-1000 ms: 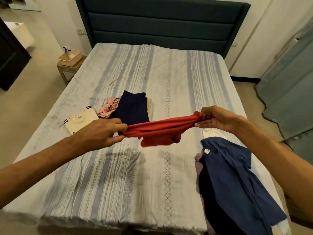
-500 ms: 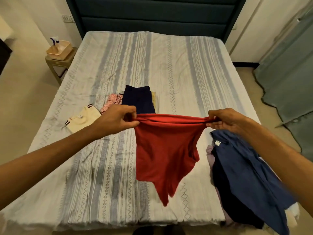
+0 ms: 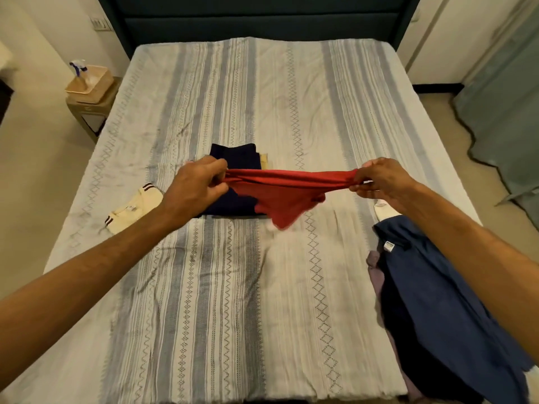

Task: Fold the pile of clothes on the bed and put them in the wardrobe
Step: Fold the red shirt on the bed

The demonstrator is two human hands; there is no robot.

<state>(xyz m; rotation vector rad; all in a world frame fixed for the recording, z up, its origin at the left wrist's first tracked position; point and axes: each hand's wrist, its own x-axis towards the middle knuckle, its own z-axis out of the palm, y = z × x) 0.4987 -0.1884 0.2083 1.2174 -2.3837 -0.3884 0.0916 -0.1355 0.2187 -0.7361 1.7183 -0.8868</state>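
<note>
Bed: a mattress under a striped grey and cream bedspread fills the view, with a dark blue padded headboard at the far end.
Room: beige floor on both sides, a grey-green curtain at the right.
Bedside stand: a small stand left of the bed carries a woven basket; a spray bottle stands in it.
Cream garment: a folded cream garment with dark striped cuffs lies on the bed's left part.
Left hand: the left hand pinches the red cloth's left end.
Folded stack: a folded navy garment lies behind the hands, a cream edge showing at its right.
Red garment: the red garment hangs in the air above mid-bed, stretched between both hands, long axis left to right, its loose part drooping down to a blurred point.
Right hand: the right hand pinches the right end.
Unfolded pile: a blue shirt with a white label lies rumpled over darker clothes at the bed's right edge.
</note>
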